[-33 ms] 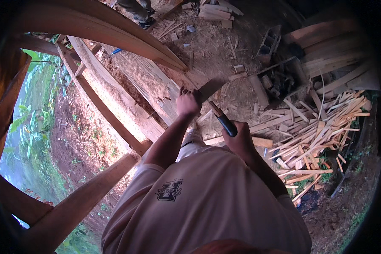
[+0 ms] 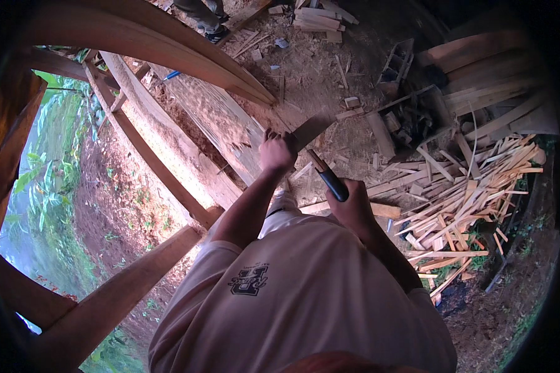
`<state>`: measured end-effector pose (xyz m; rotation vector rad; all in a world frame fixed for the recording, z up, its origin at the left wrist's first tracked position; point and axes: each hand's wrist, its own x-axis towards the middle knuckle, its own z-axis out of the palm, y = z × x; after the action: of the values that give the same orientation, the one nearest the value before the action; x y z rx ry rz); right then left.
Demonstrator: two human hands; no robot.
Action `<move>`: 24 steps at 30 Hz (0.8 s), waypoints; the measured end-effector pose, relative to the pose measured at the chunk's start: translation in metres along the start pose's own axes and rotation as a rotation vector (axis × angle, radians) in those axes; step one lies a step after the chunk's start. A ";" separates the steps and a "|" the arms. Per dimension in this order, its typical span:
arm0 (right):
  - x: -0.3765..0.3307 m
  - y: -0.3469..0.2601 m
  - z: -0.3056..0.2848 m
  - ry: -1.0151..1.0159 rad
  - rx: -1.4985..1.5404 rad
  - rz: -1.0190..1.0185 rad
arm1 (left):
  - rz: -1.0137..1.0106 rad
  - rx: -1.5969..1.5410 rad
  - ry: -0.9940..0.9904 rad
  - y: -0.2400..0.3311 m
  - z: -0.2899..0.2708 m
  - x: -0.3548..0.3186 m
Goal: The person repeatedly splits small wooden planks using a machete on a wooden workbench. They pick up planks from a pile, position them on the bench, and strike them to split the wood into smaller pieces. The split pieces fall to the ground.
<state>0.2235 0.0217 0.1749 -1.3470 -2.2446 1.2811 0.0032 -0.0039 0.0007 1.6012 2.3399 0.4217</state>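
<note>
We have both hands full. Our left grip [image 2: 277, 151] is closed on the near-left end of a dark, flat blade [image 2: 311, 130], whose long axis runs away from us to the right. Our right grip [image 2: 353, 199] is wrapped round the black handle of a tool [image 2: 335, 186]; its brown shaft slants forward and left, across the blade's line. The shaft's tip lies by the blade's near edge, nearer our left hand; we cannot tell if they touch. In view, the blade lies right of the plank's [image 2: 214, 118] near-right corner, above the floor [image 2: 311, 81].
</note>
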 end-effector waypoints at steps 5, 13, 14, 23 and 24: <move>-0.004 0.027 -0.007 -0.048 0.114 0.037 | -0.063 -0.010 0.042 0.003 -0.003 0.001; -0.036 0.003 -0.030 0.021 0.085 0.011 | -0.070 0.032 0.010 0.000 0.003 0.009; -0.042 -0.001 -0.036 0.054 0.030 -0.010 | -0.086 0.037 -0.004 -0.005 0.009 0.009; -0.102 -0.050 -0.106 -0.097 0.056 0.203 | -0.032 0.031 0.154 -0.009 0.021 0.005; -0.103 -0.053 -0.107 -0.074 0.054 0.185 | -0.004 0.037 0.167 -0.008 0.019 0.006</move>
<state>0.3098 -0.0113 0.3026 -1.5419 -2.1572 1.4630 0.0014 0.0008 -0.0207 1.6355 2.4858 0.5338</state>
